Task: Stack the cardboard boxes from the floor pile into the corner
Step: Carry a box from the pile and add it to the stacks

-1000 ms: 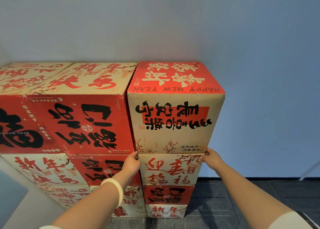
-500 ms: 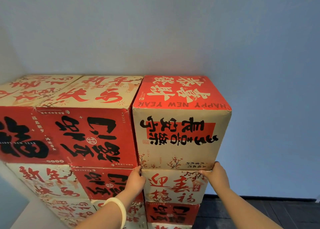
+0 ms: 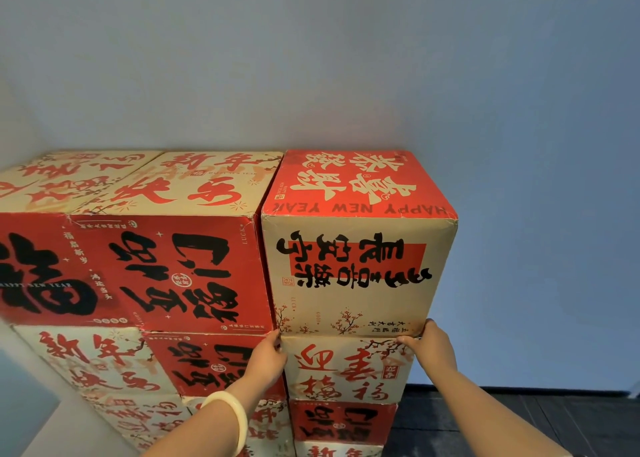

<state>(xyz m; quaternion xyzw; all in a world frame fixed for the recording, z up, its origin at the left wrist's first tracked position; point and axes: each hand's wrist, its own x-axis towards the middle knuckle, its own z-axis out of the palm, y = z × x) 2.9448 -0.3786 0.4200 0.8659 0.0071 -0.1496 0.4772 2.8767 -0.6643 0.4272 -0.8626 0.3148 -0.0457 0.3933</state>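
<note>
Top box (image 3: pixel 356 283) closed, left grip (image 3: pixel 268 358), right grip (image 3: pixel 434 340) holding base corners

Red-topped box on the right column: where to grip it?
Likely best: bottom front corners, from the front, where the left hand and right hand hold the top box now. Its left face butts the neighbouring box, so only the front and right sides are open.

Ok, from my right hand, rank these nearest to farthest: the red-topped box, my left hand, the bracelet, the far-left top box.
1. The red-topped box: the right hand holds its lower right corner.
2. The left hand: at that box's lower left corner.
3. The bracelet: on the left wrist, lower.
4. The far-left top box: top row, leftmost.
</note>
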